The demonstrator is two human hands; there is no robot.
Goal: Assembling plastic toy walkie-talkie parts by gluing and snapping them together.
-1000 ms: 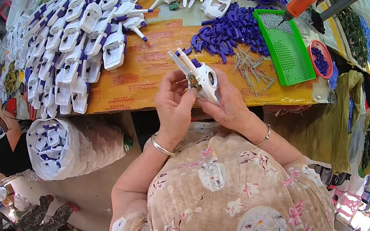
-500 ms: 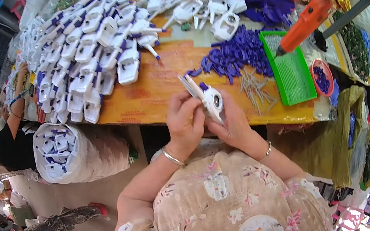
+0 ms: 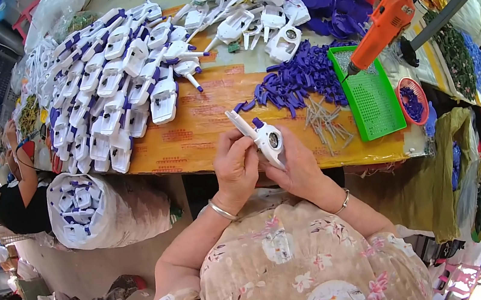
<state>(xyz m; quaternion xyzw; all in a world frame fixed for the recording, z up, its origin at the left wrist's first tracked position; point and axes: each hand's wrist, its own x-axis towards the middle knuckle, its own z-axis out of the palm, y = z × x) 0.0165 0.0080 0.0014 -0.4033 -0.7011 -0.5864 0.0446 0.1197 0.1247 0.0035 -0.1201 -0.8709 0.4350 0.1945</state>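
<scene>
Above the table's front edge, a white plastic housing (image 3: 270, 141) with a round dark opening and a purple piece on top is held between my two hands. My left hand (image 3: 234, 164) pinches its left side with thumb and fingers. Around its lower right end curl the fingers of my right hand (image 3: 299, 163). The housing's long narrow part points up and to the left. Beyond it lie a heap of small curved purple plastic parts (image 3: 298, 81) and a loose pile of thin grey pins (image 3: 327, 121).
Stacked white housings with purple tips (image 3: 105, 95) cover the table's left. An orange electric screwdriver (image 3: 383, 25) hangs over a green tray (image 3: 382, 110) of small metal pieces. A pink basket (image 3: 414, 104) sits beside it. At left, a sack (image 3: 121, 211) holds housings; a person (image 3: 15, 192) is nearby.
The housing has turned slightly in my hands, so its round opening shows more fully. My view has shifted a little. Both hands keep their hold.
</scene>
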